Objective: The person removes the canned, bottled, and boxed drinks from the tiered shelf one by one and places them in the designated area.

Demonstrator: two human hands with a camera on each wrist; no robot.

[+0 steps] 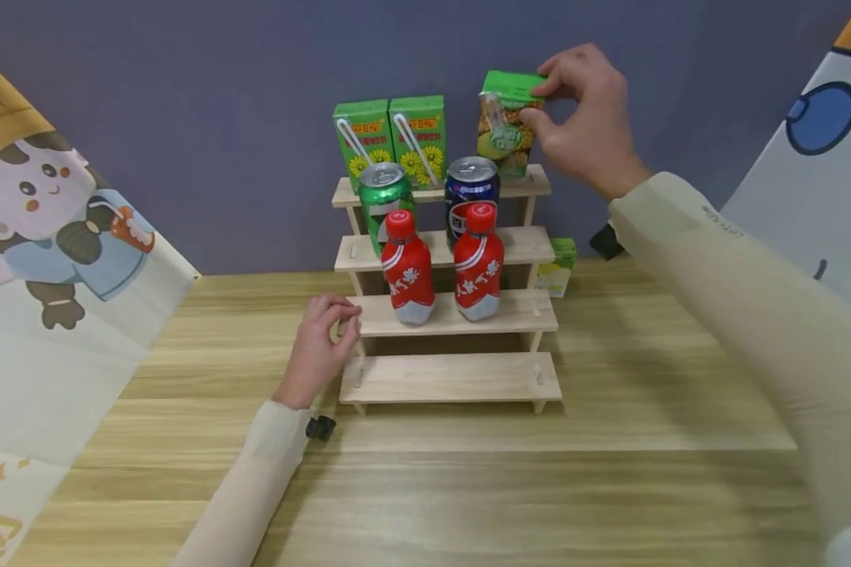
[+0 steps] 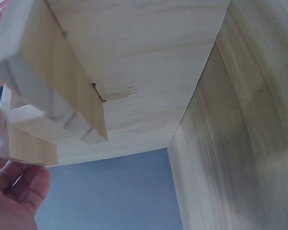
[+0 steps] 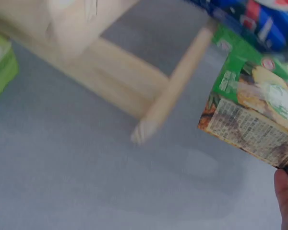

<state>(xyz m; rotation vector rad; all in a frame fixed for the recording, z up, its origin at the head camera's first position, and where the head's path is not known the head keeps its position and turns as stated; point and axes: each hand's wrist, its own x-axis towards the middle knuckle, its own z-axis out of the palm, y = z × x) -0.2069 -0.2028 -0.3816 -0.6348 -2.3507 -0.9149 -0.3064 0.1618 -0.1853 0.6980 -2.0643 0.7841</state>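
My right hand [image 1: 587, 118] pinches the upper right corner of a green drink carton [image 1: 508, 130] with a brown food picture, over the right end of the top tier. In the right wrist view, the fingertips [image 3: 285, 194] are at the carton's lower end [image 3: 249, 134], beside a blue can [image 3: 249, 24]. Beside the wooden tiered stand [image 1: 447, 378], my left hand [image 1: 319, 342] grips the left end of its second-lowest tier. The left wrist view shows curled fingers [image 2: 36, 184] at the board's end [image 2: 31, 146].
Two green cartons with straws [image 1: 417, 146] stand on the top tier's left. Below are a green can [image 1: 385, 201], a dark blue can [image 1: 471, 189] and two red bottles [image 1: 409, 272]. Another green carton [image 1: 560, 268] stands behind the stand at right. A blue-grey wall [image 1: 255, 142] rises behind.
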